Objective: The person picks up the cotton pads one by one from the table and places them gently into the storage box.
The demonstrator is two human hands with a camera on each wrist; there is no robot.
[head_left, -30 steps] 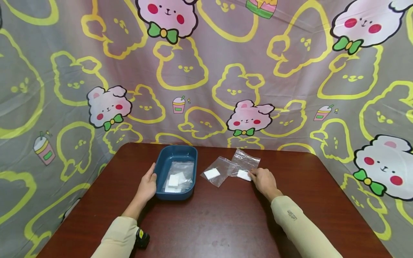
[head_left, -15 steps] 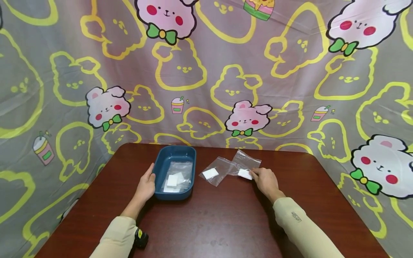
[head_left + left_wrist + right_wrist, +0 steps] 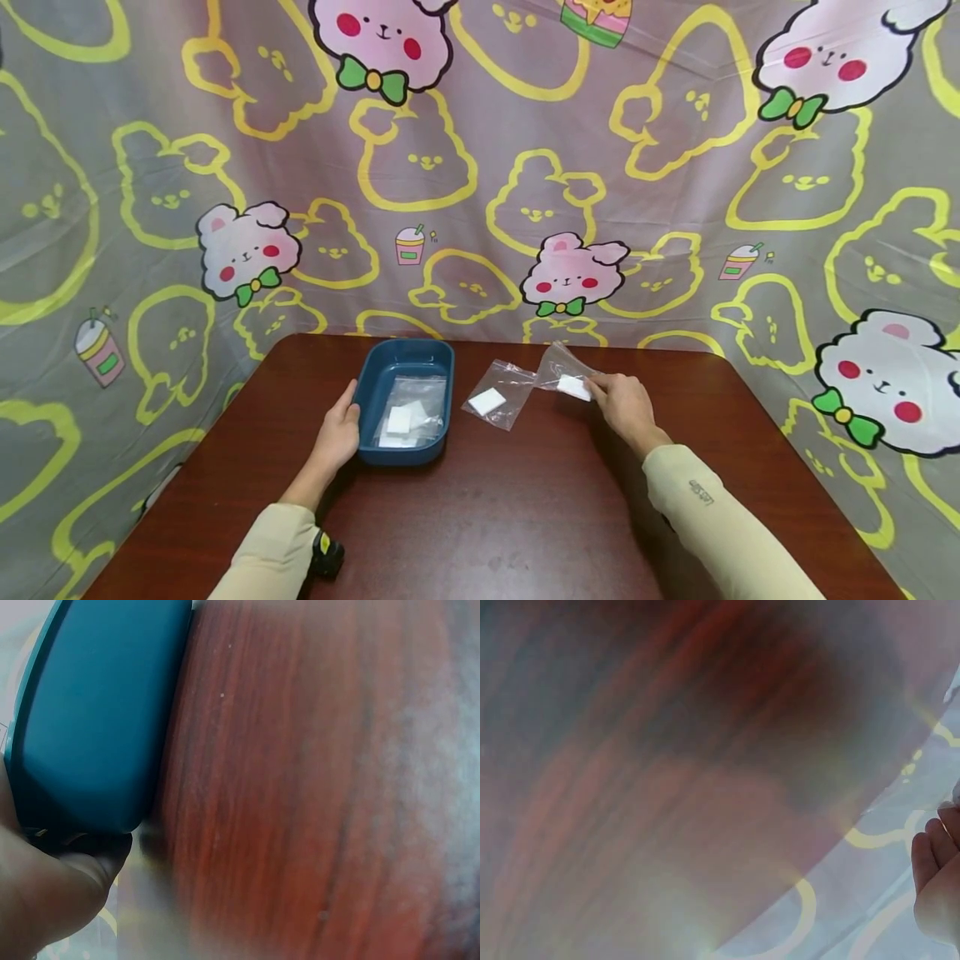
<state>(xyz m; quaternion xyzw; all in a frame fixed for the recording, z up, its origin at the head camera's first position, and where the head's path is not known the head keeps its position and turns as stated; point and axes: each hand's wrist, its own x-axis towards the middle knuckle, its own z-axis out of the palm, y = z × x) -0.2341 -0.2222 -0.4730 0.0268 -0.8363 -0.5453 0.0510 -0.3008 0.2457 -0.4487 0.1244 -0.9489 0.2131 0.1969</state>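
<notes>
My left hand (image 3: 337,433) rests against the outer left wall of a blue rectangular tray (image 3: 407,457), its fingers lying along that side. In the left wrist view the thumb (image 3: 82,881) meets the tray's end (image 3: 90,750). Inside the tray are several clear zip bags (image 3: 422,390) with white squares in them. My right hand (image 3: 626,412) pinches the near right edge of a clear zip bag (image 3: 557,361) holding a white square (image 3: 574,387). That bag looks slightly raised. A second bag (image 3: 513,398) with a white square (image 3: 487,402) lies flat to its left.
Everything stands on a brown wooden table (image 3: 480,517). A cartoon-patterned cloth (image 3: 465,208) hangs behind and around it. A black and yellow device (image 3: 327,554) is at the left wrist.
My right hand has drawn its bag slightly up and away from the other bag, and the bag has tilted. My left hand and the tray have stayed put.
</notes>
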